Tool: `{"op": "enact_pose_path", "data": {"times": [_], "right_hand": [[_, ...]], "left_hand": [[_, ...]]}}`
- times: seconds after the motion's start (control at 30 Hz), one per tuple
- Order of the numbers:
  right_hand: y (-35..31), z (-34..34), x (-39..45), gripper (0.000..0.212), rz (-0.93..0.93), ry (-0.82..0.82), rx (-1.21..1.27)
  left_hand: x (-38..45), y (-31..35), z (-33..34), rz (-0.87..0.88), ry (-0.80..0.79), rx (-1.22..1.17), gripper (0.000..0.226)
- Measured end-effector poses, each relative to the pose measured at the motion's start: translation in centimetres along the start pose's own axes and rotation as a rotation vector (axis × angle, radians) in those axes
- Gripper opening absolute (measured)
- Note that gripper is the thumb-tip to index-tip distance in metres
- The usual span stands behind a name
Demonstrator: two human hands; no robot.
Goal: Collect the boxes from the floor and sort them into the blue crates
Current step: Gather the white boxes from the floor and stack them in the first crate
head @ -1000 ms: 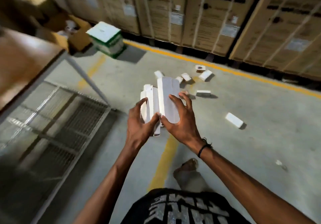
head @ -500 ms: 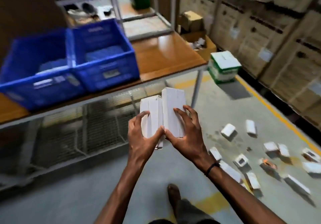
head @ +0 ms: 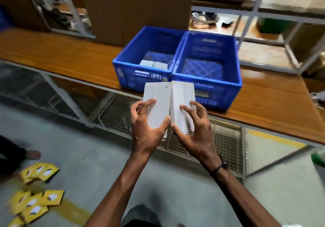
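A person stands facing a long wooden table (head: 70, 54), both hands raised in front of it. The left hand (head: 149, 126) curls its fingers and thumb around a white box (head: 156, 103); the right hand (head: 193, 130) grips a second white box (head: 182, 101), the two touching side by side. Just beyond them on the table sit two blue crates pressed together: the left crate (head: 123, 68) holds a few white boxes (head: 153, 64), the right crate (head: 235, 68) shows only its grid floor. Yellow packets (head: 35, 204) lie scattered on the grey floor at lower left
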State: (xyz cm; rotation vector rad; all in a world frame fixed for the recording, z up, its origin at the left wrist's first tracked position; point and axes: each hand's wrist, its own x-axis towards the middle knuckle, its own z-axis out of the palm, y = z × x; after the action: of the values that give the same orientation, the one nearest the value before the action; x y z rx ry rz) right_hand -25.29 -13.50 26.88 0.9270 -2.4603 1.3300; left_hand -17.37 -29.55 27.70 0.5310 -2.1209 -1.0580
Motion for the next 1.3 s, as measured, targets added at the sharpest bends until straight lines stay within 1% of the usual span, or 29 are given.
{"op": "enact_pose_path", "data": {"times": [0.1,0.23,0.47,0.6,0.7,0.83,0.9,1.0,1.1,1.2,1.3], "right_hand": [[-0.3,2.9,4.1,0.062,-0.018,-0.028,0.020],[-0.8,7.1,9.9,0.061,-0.034,-0.004,0.031],[-2.3,12.2,20.4,0.061,0.014,0.096,-0.040],[-2.1,14.1,26.1,0.061,0.047,0.126,-0.097],[-1.0,15.2,29.8,0.058,0.107,0.136,-0.146],[1.3,17.1,33.8,0.055,0.209,0.107,-0.191],[3.1,18.1,35.5,0.056,0.238,0.083,-0.201],[5.0,19.4,37.4,0.060,0.297,-0.009,-0.205],[6.3,20.7,38.1,0.056,0.284,-0.062,-0.237],[7.7,21.8,38.6,0.055,0.336,-0.190,-0.262],[8.8,22.5,38.4,0.057,0.373,-0.280,-0.279]], "left_hand": [[4.1,-2.1,-0.5,0.009,0.037,0.034,0.064],[10.6,-4.9,-0.9,0.042,0.066,0.032,0.062],[23.7,-8.6,-1.0,0.116,-0.033,0.009,0.065],[30.5,-9.9,-0.3,0.149,-0.127,0.014,0.066],[34.7,-10.7,0.9,0.132,-0.196,0.016,0.064],[38.7,-12.2,3.9,0.072,-0.289,0.052,0.065],[40.4,-13.2,5.4,0.056,-0.318,0.084,0.066],[42.0,-14.9,7.4,0.015,-0.368,0.148,0.067],[43.0,-16.5,9.1,-0.029,-0.397,0.196,0.066],[43.3,-17.8,10.4,-0.099,-0.476,0.285,0.068],[43.0,-18.8,11.2,-0.143,-0.560,0.358,0.069]]}}
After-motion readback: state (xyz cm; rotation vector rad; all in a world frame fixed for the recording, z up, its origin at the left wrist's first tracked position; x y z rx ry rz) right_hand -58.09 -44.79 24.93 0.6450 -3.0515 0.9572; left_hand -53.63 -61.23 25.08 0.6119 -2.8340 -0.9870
